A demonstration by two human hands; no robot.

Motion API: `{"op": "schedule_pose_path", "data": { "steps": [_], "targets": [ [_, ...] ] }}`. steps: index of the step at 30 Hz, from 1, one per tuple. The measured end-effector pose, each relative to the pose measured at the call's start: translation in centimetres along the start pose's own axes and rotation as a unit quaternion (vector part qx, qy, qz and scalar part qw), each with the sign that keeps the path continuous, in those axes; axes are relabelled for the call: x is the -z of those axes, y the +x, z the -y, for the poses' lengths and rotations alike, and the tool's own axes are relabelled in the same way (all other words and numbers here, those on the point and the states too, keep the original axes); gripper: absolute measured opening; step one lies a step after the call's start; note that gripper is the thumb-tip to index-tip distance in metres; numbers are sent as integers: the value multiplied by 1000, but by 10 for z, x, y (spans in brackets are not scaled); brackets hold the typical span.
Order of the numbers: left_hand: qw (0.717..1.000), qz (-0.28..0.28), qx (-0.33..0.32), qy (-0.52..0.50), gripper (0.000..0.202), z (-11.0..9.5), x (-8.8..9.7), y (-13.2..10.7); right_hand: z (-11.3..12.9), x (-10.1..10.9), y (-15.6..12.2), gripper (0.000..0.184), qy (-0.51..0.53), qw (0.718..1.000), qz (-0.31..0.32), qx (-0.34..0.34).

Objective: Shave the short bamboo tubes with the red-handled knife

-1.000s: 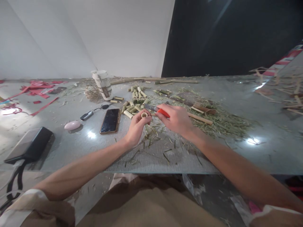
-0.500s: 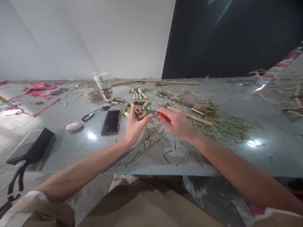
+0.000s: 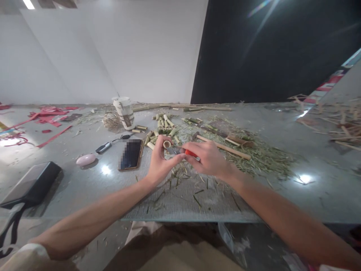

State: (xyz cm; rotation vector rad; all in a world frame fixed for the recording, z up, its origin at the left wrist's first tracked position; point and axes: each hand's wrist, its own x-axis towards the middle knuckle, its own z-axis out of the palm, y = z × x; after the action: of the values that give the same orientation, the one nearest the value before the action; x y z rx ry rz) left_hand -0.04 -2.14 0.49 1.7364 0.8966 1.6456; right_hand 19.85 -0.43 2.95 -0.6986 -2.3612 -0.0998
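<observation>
My left hand [image 3: 161, 162] is closed around a short piece of bamboo tube [image 3: 167, 144], whose round open end faces up toward me. In my right hand [image 3: 207, 157] is a knife [image 3: 190, 153] with a red-orange handle, its grey blade pointing left. The blade meets the near side of the tube's end, and my left thumb lies close to the blade and handle. Just beyond my left hand lies a heap of cut bamboo pieces [image 3: 163, 122]. Shavings [image 3: 197, 192] are scattered on the table below both hands.
A phone [image 3: 132, 154], a pink mouse-like object [image 3: 86, 160] and a black box [image 3: 34, 184] lie to the left. Behind them stands a paper cup [image 3: 124, 113]. A hammer-like wooden handle [image 3: 234, 150] rests on shavings at right; red strips [image 3: 50, 114] lie far left.
The view has tilted up a little, so the table sits lower. The bamboo tube's open end has turned more toward the knife, and the blade has shifted left against it.
</observation>
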Motion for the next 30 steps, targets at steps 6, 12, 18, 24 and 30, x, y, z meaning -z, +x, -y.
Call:
{"op": "schedule_pose_path", "data": {
  "steps": [6,12,18,24,30],
  "targets": [
    [1000,4,-24,14,32,-2,0,-2,0,-1,-1,26,-19,1000,-4,20],
    [1000,4,-17,15,29,-2,1,-1,2,-1,-1,25,-27,999,-13,24],
    [999,0,-24,31,28,1,1,0,1,0,0,26,-47,998,-15,27],
    [999,-5,-33,29,32,4,0,-1,2,3,0,22,-86,995,-14,39],
    [999,-10,-26,29,32,4,1,0,4,3,2,23,-110,993,-15,34]
  ]
}}
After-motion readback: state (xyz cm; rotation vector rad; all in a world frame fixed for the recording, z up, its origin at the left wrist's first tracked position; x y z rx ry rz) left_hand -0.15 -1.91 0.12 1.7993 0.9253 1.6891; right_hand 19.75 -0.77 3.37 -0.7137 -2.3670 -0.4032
